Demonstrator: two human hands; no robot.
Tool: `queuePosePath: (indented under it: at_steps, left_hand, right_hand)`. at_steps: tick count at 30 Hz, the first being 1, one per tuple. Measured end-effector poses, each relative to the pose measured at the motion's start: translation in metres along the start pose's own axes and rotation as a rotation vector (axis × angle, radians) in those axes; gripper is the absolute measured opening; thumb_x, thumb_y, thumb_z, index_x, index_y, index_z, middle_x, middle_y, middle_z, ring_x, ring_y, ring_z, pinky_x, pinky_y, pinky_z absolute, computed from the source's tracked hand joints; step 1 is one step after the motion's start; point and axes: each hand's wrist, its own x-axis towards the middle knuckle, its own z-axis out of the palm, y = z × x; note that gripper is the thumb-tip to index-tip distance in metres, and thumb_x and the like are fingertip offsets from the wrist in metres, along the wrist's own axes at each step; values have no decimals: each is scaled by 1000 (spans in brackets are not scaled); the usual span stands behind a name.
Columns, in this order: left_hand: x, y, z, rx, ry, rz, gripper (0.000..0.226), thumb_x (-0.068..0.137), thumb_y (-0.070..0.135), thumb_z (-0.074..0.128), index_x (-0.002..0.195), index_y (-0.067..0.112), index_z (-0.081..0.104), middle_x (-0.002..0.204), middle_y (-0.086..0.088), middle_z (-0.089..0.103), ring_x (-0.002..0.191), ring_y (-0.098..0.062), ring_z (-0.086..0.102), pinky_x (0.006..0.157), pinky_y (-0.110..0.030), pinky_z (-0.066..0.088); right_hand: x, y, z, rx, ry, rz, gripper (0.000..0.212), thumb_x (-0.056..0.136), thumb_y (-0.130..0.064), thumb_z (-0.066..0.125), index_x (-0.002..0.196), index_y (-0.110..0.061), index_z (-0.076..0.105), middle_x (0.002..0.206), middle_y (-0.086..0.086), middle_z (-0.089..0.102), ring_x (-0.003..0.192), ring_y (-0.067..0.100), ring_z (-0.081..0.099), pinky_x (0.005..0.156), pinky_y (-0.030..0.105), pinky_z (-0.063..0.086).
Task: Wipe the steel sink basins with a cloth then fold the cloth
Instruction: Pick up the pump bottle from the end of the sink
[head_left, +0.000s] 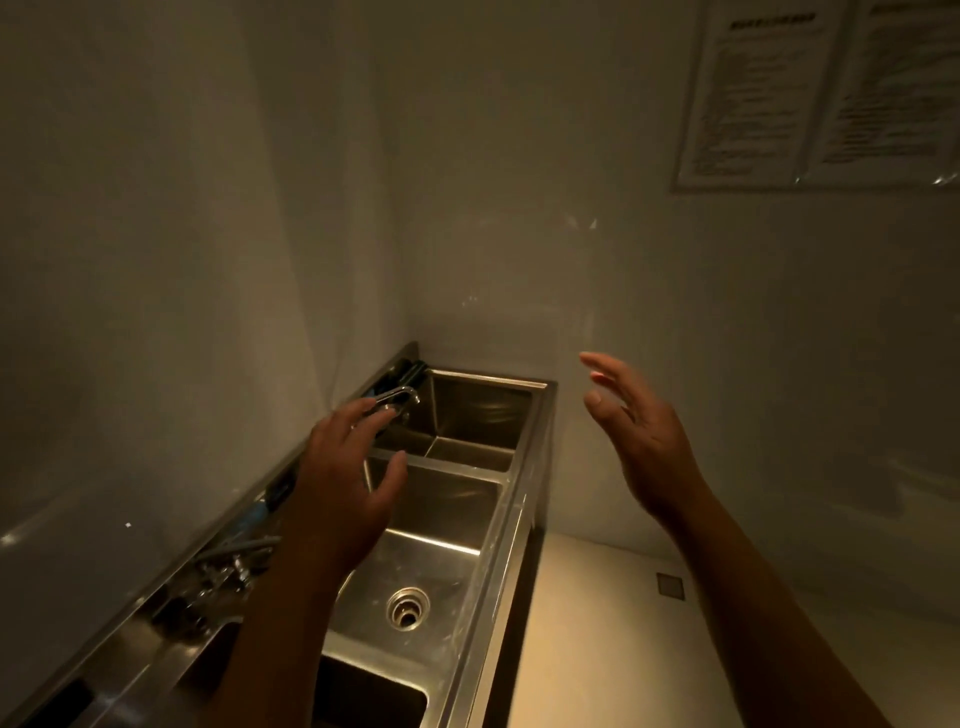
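Observation:
A long steel sink unit (511, 525) runs along the left wall into the corner. It has a far basin (478, 415), a middle basin (441, 519) with a round drain (408, 608), and a near basin (363, 696) cut off at the bottom edge. My left hand (343, 478) hovers over the middle basin with fingers spread, holding nothing. Raised above the floor to the right of the sink, my right hand (634, 436) has straight fingers and is empty. No cloth is in view.
A chrome faucet (397, 397) juts over the far basin just beyond my left fingertips. Hoses and fittings (228, 564) lie along the back ledge. Printed notices (821, 88) hang on the right wall. A small floor drain (670, 586) sits in the pale floor.

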Motion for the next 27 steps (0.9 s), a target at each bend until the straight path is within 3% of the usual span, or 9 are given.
queuePosePath:
  at_steps: [5,11,16,27]
  left_hand:
    - [49,16,64,13,-24,21,55,92,47,50,140,22,57,145,3,51,135,-13,42,105,-36,40]
    - [104,34,156,40,-63,-14,46,96,30,65,141,23,58,149,7,50,144,-19,39,111,-41,40]
    - [132,50,218,64,-120,-87,48,95,31,66,143,28,57,152,10,46,148,-18,34,110,-39,35]
    - [192,46,285,146,-154,-95,47,94,23,70,140,21,60,151,5,49,147,-21,37,112,-40,35]
  right_hand:
    - [45,51,-47,11,47,9,50,94,-45,48,143,-33,50,145,-9,52,134,5,47,109,38,44]
    - [104,130,-106,46,79,8,45,94,-37,53,139,-31,55,142,-12,55,134,4,49,112,39,42]
    - [140,186,-145,60,88,28,47,91,-46,52,137,-35,55,141,-17,55,134,1,48,111,37,41]
    - [202,259,-179,130,106,47,40,93,-39,54,133,-40,57,140,-16,56,133,3,49,109,35,41]
